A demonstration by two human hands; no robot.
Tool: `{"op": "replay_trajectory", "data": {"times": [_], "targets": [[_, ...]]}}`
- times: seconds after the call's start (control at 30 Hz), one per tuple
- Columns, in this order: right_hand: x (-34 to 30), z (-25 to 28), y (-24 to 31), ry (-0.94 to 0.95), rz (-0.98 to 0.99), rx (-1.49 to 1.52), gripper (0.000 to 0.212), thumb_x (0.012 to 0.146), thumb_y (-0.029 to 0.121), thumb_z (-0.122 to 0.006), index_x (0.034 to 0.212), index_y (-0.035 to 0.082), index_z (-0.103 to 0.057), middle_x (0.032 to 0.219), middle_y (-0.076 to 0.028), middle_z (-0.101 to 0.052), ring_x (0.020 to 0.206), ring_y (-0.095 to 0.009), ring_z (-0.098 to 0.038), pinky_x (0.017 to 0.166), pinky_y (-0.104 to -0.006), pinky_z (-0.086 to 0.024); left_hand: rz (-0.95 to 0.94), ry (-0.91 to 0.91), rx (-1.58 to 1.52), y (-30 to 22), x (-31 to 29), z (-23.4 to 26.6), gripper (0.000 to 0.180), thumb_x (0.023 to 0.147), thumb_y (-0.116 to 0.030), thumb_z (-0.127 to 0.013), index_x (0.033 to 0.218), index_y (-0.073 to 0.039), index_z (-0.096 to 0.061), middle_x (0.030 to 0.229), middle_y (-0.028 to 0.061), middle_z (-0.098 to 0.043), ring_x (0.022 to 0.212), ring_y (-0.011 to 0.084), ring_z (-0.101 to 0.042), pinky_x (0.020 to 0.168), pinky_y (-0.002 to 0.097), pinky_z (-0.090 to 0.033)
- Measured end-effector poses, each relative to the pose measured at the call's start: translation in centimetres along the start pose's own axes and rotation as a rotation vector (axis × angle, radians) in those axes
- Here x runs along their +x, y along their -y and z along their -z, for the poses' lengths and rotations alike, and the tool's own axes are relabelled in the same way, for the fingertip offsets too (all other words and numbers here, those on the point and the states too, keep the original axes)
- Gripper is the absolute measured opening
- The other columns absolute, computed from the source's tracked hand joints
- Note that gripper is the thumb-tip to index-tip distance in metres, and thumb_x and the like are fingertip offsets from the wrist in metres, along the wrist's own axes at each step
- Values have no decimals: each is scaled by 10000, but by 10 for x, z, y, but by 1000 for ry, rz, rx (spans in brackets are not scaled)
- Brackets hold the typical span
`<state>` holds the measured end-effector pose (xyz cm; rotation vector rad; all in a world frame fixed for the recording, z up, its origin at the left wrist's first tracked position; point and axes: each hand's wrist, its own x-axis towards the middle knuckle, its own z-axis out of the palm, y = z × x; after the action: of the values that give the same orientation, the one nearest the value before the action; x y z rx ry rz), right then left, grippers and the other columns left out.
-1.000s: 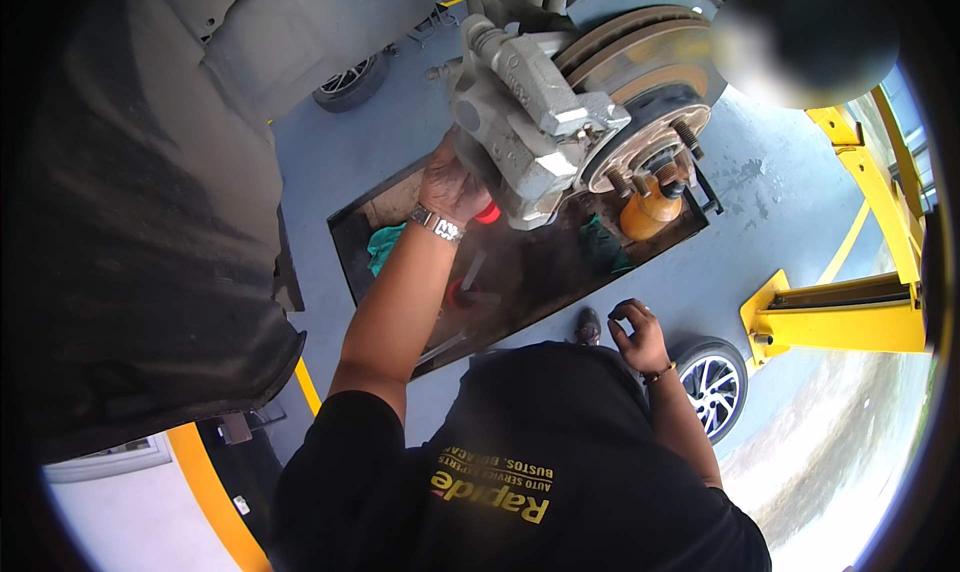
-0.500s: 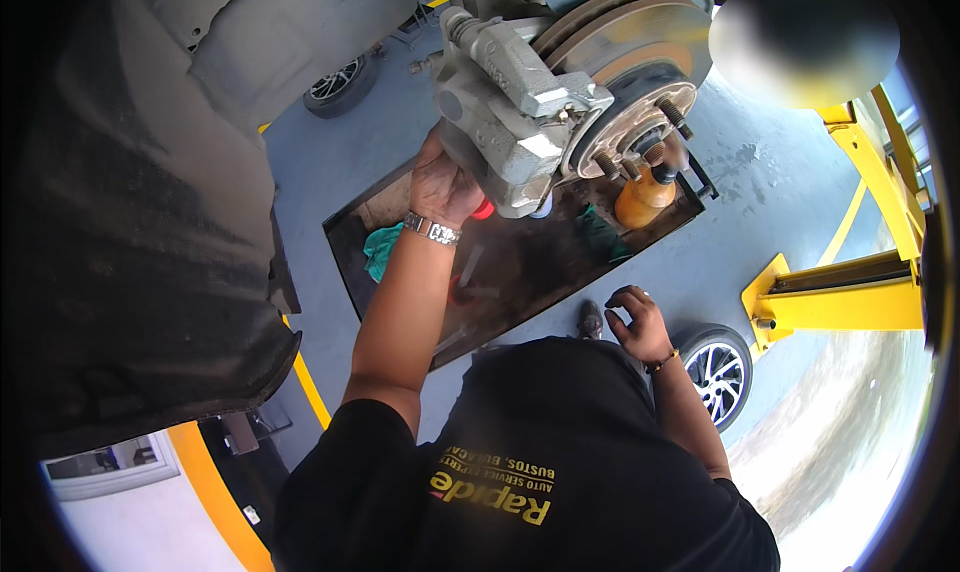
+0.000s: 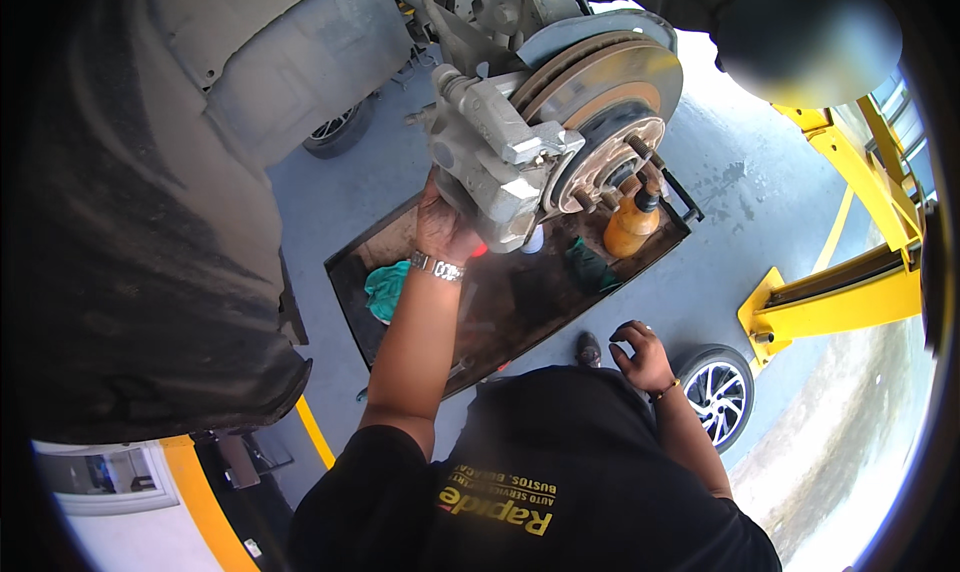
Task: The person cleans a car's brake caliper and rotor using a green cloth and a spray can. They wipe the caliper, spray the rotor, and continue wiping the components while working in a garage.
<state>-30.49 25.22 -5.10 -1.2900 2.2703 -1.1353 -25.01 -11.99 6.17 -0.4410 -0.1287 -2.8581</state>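
A grey brake caliper point(image 3: 487, 157) sits over the rusty-edged brake disc point(image 3: 610, 84), whose hub point(image 3: 610, 162) carries bare wheel studs. My left hand point(image 3: 442, 230), with a metal watch on its wrist, reaches up against the lower inner side of the caliper. Its fingers curl round the caliper's edge, and their tips are hidden behind it. A bit of something red point(image 3: 480, 249) shows beside that palm; I cannot make out what it is. Low on the right, my right hand point(image 3: 642, 360) hangs free, fingers loosely bent and thumb apart, with nothing in it.
Below the caliper stands a dark tray point(image 3: 350, 302) holding green cloths point(image 3: 385, 290) and an orange bottle point(image 3: 632, 224) with a black top. A wheel point(image 3: 715, 397) lies near my right arm. To the right is a yellow lift post point(image 3: 840, 307); dark body panels point(image 3: 150, 272) fill the left.
The view has shifted, so the caliper and disc sit lower and slightly left, and more of the tray shows. My left hand stays at the caliper; my right hand still hangs free.
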Motion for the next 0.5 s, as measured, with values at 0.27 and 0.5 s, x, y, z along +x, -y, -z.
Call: {"op": "replay_trajectory", "data": {"times": [0.27, 0.5], "targets": [[-3, 1, -1, -31, 29, -41, 140, 805, 96, -706, 925, 34, -667, 962, -146, -661, 922, -360, -625, 831, -437, -503, 33, 75, -155, -4, -2, 18, 474, 990, -190, -515, 1431, -22, -473, 1523, 156, -454, 1428, 333, -388, 1204, 528, -265], [-12, 1, -8, -25, -3, -50, 165, 806, 111, -714, 941, 29, -668, 974, -148, -665, 942, -365, -627, 844, -440, -505, -38, -62, -1, -3, -6, 7, 510, 1000, -285, -535, 1435, -25, -474, 1502, 165, -471, 1393, 343, -429, 1182, 527, -301]]}}
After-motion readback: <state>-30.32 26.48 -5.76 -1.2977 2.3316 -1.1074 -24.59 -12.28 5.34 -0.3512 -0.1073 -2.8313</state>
